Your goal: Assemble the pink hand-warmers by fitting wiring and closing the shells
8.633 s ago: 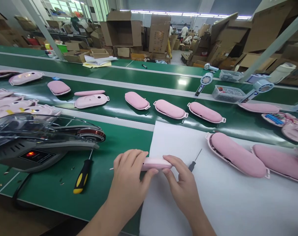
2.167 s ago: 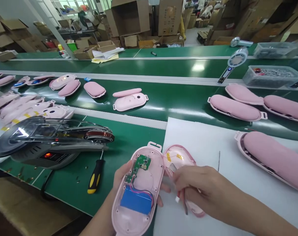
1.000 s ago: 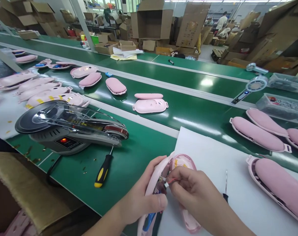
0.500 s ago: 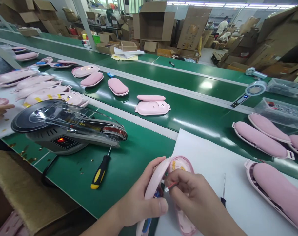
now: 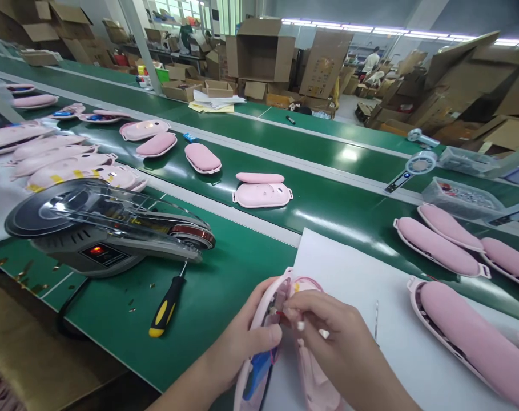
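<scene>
My left hand (image 5: 246,342) grips a pink plastic shell (image 5: 263,308) on edge, its thumb over the rim. Inside that shell show a blue part (image 5: 258,374) and thin red wires. My right hand (image 5: 332,337) pinches at the wires, and small white connectors (image 5: 323,333) show by its fingers; the fingertips are partly hidden. Beneath this hand, a second pink shell half (image 5: 314,377) lies on a white sheet (image 5: 323,257). A thin screwdriver (image 5: 376,319) rests on the sheet, its lower part hidden by my right hand.
A tape dispenser (image 5: 105,228) with a red light stands at left, a black-and-yellow screwdriver (image 5: 167,305) beside it. Pink shells (image 5: 263,194) lie along the green belt and on the right (image 5: 465,337). A handheld fan (image 5: 413,168) and a clear bin (image 5: 465,197) are at far right.
The shell in my left hand has turned so its inside, with the blue part, shows more. My right hand has moved slightly, with white connectors now showing. The view has shifted a little.
</scene>
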`<state>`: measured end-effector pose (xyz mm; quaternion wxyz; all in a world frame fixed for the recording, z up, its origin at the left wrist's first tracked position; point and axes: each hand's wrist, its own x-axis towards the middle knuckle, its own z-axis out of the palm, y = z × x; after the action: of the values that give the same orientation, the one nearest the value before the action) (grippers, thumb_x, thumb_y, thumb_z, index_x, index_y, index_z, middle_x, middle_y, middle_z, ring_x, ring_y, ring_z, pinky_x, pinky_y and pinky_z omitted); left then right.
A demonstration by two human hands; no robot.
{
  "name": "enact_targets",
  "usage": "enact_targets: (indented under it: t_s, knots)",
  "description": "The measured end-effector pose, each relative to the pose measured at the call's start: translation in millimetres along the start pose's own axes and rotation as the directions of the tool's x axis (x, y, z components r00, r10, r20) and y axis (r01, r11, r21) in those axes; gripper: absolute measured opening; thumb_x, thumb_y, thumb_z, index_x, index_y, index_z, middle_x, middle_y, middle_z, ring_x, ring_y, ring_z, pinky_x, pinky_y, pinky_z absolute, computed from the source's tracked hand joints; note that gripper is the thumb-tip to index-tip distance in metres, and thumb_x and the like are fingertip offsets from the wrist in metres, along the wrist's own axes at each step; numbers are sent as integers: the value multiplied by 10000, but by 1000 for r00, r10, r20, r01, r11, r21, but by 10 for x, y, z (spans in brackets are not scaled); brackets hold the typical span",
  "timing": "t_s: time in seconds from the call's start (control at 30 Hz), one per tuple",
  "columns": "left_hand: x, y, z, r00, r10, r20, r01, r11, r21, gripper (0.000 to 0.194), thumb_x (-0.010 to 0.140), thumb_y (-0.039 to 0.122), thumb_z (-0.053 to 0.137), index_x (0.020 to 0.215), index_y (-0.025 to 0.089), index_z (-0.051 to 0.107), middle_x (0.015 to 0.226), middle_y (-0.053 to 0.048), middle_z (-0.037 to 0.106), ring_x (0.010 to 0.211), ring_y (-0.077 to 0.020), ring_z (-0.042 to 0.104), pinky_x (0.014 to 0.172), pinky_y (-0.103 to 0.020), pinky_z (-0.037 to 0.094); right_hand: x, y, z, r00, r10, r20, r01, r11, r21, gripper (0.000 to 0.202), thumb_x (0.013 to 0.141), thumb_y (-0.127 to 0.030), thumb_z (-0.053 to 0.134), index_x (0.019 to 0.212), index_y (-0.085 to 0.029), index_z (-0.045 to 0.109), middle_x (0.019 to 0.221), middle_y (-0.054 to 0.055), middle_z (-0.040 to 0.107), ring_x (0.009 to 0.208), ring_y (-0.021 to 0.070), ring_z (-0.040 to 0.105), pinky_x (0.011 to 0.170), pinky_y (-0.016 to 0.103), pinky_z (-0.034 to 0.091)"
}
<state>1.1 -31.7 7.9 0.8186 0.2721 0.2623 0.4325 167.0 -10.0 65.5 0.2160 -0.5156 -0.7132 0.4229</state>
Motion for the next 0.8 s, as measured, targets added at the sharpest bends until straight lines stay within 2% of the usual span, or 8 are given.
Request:
enact_targets:
  t_s: [0.07,0.13,0.2,0.27,0.43,0.53,0.67,0.8]
  knots:
    - [30,-19,-29,1000,-1,-5,1,996,-88,673,764,330,696,1369,250,411,1110,-72,634,983,-241,615,931,-384,412,-9,-39,-105,1000,-2,26,3,1000,-7,210,829,-164,450,794,-237,644,747,4,678,651,150,592,600,253,448]
    - [45,-34,-47,1000,-11,6,12,989,-145,698,775,316,667,1400,226,368,1030,-80,661,871,-229,641,852,-384,441,8,-80,-201,982,38,183,-55,994,90,233,834,-138,459,838,-237,671,779,-2,693,689,141,624,642,241,479]
    - [51,-40,-49,1000,-5,25,9,986,-167,736,753,328,681,1401,191,360,986,-91,670,808,-227,643,798,-377,447,56,-97,-258,928,39,371,-137,961,241,247,805,-93,465,885,-224,659,845,-3,695,776,137,650,692,227,500]
    - [48,-33,-40,1000,2,26,2,987,-159,744,730,330,704,1383,170,385,1019,-108,664,861,-246,641,806,-375,441,121,-85,-262,893,51,447,-209,927,311,214,769,-83,484,878,-216,611,825,-15,686,731,124,647,632,210,498]
    - [24,1,-30,998,-17,-60,11,994,-105,731,711,313,724,1364,177,425,1051,-93,663,836,-201,624,758,-316,446,223,-48,-169,957,111,267,-144,984,108,144,733,-120,528,611,-196,529,596,-60,564,488,71,497,479,188,371]
    - [9,-1,-28,998,-13,-69,6,995,-103,749,712,317,725,1380,178,418,900,-65,694,711,-171,618,655,-274,433,199,-88,-162,944,138,300,-189,971,148,190,795,-169,485,622,-189,561,592,-44,543,525,95,547,522,209,408]
    - [-19,-26,6,999,39,-23,-42,986,-160,680,765,346,703,1378,201,445,880,-52,700,734,-172,634,701,-282,444,110,-161,-157,914,198,355,-271,947,172,193,847,-233,466,681,-186,553,637,-24,566,560,108,560,522,213,409]
    - [-53,-56,29,998,53,-32,-57,984,-169,712,745,454,728,1373,260,456,1005,-46,681,753,-152,607,751,-282,434,46,-179,-47,954,198,224,-209,978,22,231,814,-199,461,595,-212,389,506,-73,374,481,87,352,455,210,263]
